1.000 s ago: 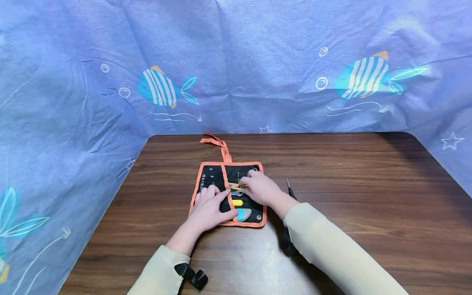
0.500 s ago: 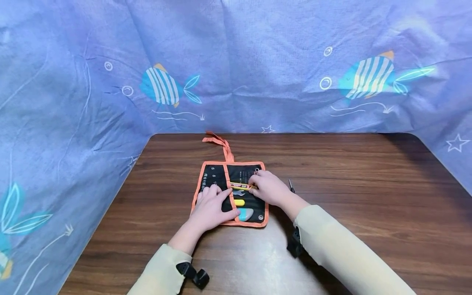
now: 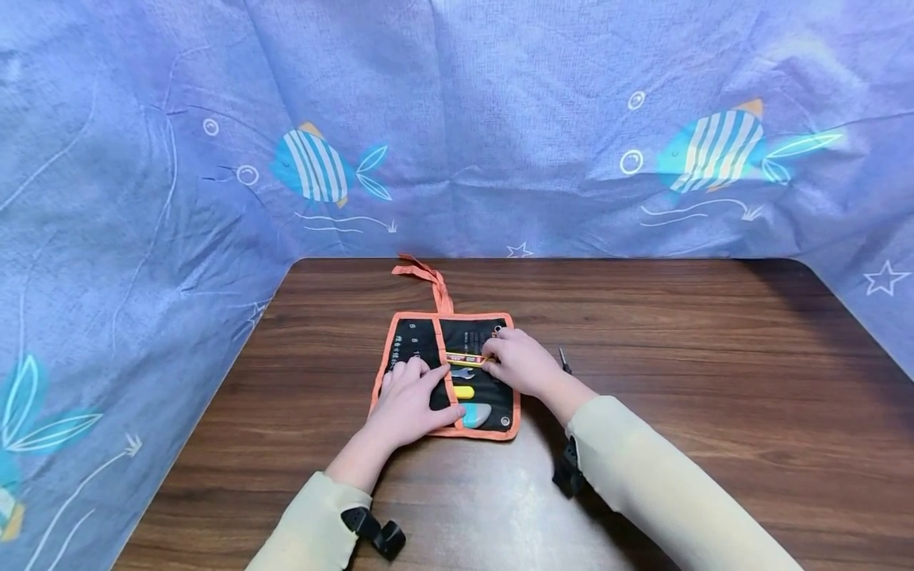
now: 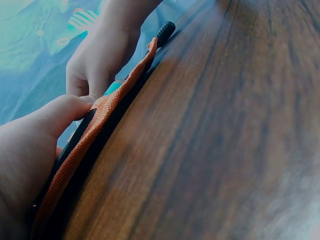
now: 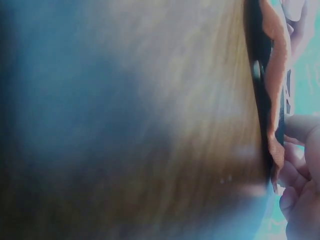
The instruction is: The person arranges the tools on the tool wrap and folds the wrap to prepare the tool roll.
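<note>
A black tool pouch with orange edging (image 3: 511, 379) lies unrolled on the table. My left hand (image 3: 407, 400) rests on its left part, index finger and thumb spread along the orange pocket edge (image 3: 453, 388). My right hand (image 3: 524, 363) pinches the outer end of a slim yellow tool with a red and white label (image 3: 466, 359), whose other end is inside the pocket. Below it, a wrench (image 3: 462, 373), a yellow rounded end (image 3: 464, 392) and a teal and grey tool end (image 3: 476, 415) stick out of the pockets. In the right wrist view, curled right fingers (image 5: 300, 170) are close to the orange edging.
A thin dark tool with a metal shaft (image 3: 564, 361) lies on the wooden table (image 3: 678, 341) right of the pouch, partly behind the right wrist. Orange ties (image 3: 432, 281) trail from the pouch's far edge. A blue fish-print cloth (image 3: 500, 127) hangs behind the table.
My right hand has shifted a little to the right, and more of the labelled tool and the wrench shows. My left hand keeps its place on the pouch.
</note>
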{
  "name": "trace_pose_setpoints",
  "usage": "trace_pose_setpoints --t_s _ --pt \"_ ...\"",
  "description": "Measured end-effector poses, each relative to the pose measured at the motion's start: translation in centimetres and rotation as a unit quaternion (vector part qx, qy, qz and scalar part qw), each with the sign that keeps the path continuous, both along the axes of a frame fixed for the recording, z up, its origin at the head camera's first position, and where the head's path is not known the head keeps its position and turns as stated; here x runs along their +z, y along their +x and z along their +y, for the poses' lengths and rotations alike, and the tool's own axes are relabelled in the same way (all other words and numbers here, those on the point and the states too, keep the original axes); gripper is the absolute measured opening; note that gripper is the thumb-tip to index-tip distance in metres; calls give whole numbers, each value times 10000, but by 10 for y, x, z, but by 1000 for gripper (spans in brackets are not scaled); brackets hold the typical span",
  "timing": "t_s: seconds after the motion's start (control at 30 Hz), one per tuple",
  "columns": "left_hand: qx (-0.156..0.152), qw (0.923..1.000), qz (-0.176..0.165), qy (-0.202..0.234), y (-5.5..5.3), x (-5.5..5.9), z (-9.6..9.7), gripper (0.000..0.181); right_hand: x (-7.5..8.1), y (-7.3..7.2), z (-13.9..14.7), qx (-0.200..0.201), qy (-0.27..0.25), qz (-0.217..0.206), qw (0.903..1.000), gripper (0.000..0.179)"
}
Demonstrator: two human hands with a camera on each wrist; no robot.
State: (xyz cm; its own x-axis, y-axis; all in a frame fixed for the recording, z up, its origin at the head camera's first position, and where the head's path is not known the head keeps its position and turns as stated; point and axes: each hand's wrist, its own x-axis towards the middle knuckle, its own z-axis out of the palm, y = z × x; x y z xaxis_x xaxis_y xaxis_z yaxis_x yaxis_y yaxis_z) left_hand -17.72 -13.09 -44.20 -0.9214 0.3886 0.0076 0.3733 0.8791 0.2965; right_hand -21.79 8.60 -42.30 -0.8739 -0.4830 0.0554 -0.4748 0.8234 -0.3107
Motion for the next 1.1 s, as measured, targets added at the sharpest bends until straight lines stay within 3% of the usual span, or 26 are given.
trace_pose_setpoints --t_s 0.5,0.7,1.1 --pt "-31 10000 -81 -47 0 6 1 80 -2 -5 -16 -136 -52 -79 9999 15" --pt "-61 10000 -60 2 0 4 0 80 -3 -7 -23 -43 -134 44 9999 16" --pt "-81 10000 21 52 0 1 -1 78 -4 -7 -20 -240 -153 -204 9994 18"
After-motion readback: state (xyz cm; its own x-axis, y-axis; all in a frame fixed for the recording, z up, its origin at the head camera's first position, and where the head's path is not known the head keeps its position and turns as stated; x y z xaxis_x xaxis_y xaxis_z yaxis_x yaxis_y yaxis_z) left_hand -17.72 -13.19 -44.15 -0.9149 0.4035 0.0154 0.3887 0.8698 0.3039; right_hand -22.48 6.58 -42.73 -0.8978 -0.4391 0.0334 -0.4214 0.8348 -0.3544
